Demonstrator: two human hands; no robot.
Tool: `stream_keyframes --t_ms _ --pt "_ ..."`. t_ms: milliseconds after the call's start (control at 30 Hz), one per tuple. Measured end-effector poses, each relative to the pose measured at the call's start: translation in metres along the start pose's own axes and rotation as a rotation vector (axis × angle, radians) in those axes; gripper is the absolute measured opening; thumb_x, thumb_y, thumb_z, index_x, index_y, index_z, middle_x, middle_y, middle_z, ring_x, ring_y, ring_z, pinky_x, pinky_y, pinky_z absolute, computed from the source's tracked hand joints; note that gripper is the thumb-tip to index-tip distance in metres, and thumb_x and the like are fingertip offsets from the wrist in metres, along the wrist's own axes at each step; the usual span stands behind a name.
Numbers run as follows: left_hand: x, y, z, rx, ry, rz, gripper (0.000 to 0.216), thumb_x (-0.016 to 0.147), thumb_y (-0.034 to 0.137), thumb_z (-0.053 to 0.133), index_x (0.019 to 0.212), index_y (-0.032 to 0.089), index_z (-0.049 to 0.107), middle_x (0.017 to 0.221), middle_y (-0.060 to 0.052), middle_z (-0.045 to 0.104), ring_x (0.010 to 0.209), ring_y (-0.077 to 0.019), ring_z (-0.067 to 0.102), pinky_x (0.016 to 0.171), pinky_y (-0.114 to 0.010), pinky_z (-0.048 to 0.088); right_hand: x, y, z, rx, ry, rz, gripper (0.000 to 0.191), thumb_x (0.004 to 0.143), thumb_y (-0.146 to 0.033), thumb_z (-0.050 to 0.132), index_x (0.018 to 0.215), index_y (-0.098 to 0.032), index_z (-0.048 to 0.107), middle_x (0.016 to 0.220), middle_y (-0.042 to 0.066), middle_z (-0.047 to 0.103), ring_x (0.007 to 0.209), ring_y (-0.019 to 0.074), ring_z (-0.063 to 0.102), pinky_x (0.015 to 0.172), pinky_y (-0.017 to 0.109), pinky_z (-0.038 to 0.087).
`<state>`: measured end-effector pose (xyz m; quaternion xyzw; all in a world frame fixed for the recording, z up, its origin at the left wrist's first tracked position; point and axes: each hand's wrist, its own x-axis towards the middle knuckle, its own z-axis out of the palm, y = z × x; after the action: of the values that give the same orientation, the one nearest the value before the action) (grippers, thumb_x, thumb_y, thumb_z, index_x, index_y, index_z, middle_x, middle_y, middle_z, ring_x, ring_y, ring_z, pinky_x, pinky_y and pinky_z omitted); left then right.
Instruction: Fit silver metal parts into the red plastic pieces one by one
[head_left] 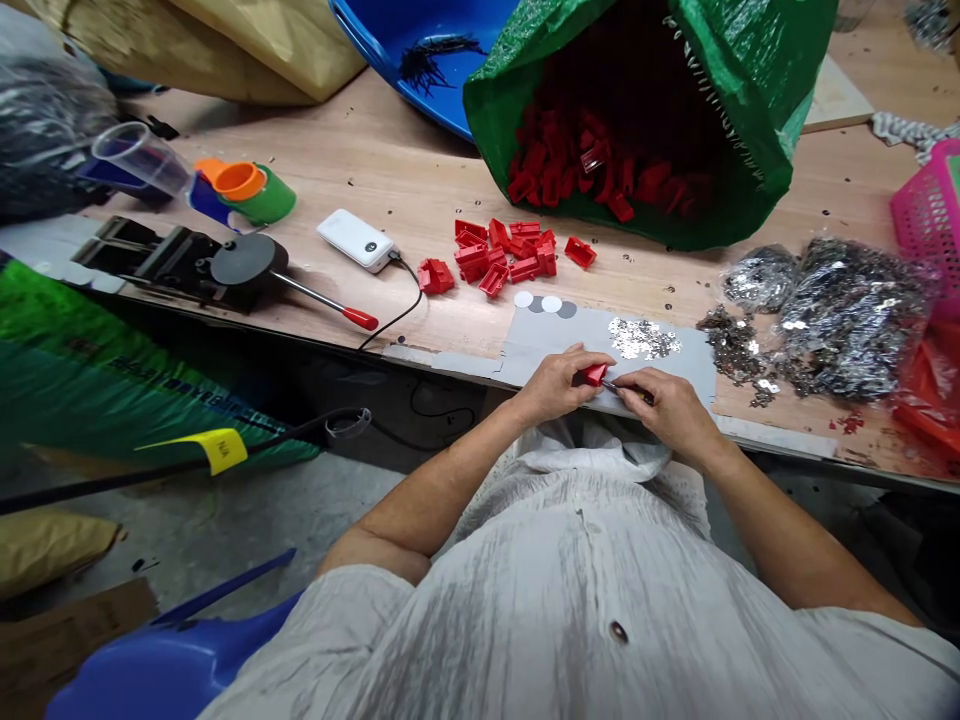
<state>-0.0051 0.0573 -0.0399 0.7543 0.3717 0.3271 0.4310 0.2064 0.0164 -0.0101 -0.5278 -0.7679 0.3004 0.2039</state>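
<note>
Red part point(596, 375) sits in left hand point(556, 384), tool point(612, 387) in right hand point(672, 404).

This looks like a small assembly workshop: on a worn wooden desk point(330, 140) lie loose red plastic housings point(491, 260), with more spilling inside a green woven sack point(776, 90). Clear bags of small stamped metal pieces point(847, 315), a lever-operated bench tool point(247, 265) and a bare grey floor point(356, 510) mark it so.

Yellow tag point(219, 452) on the black cable point(300, 428) appears to read "N/A"; printed characters point(199, 397) on the green sack point(67, 365) at left are too blurred to read.
</note>
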Motion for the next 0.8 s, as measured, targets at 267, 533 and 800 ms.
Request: stream_keyframes --t_ms 267,533,800 --pt "0.0004 -0.0012 -0.0032 0.052 -0.029 0.03 0.04 0.078 0.016 0.07 0.117 0.02 0.069 0.106 -0.002 0.076 0.103 -0.0198 0.07 0.12 -0.049 0.034 0.0008 0.0009 -0.0015 0.017 0.001 -0.002 0.02 0.093 -0.023 0.055 0.102 -0.023 0.073 0.099 0.006 0.073 0.09 0.0213 0.069 0.081 0.036 0.052" --pt "0.0 -0.0066 -0.0032 0.027 -0.034 0.0 0.038 0.076 0.018 0.073 0.114 0.021 0.071 0.102 0.0 0.076 0.106 -0.0203 0.069 0.12 -0.044 0.037 0.0032 0.0017 -0.0015 0.045 0.003 0.012 0.019 0.093 -0.023 0.055 0.1 -0.023 0.073 0.096 0.005 0.074 0.088 0.0202 0.068 0.079 0.035 0.051" --pt "0.0013 -0.0061 -0.004 -0.039 -0.024 -0.002 0.035 0.074 0.016 0.072 0.109 0.024 0.073 0.1 0.001 0.076 0.102 -0.0196 0.07 0.118 -0.043 0.037 0.0005 0.0034 -0.0019 0.03 -0.001 0.01 0.019 0.093 -0.022 0.055 0.101 -0.022 0.072 0.095 0.005 0.073 0.088 0.0197 0.068 0.08 0.034 0.05"
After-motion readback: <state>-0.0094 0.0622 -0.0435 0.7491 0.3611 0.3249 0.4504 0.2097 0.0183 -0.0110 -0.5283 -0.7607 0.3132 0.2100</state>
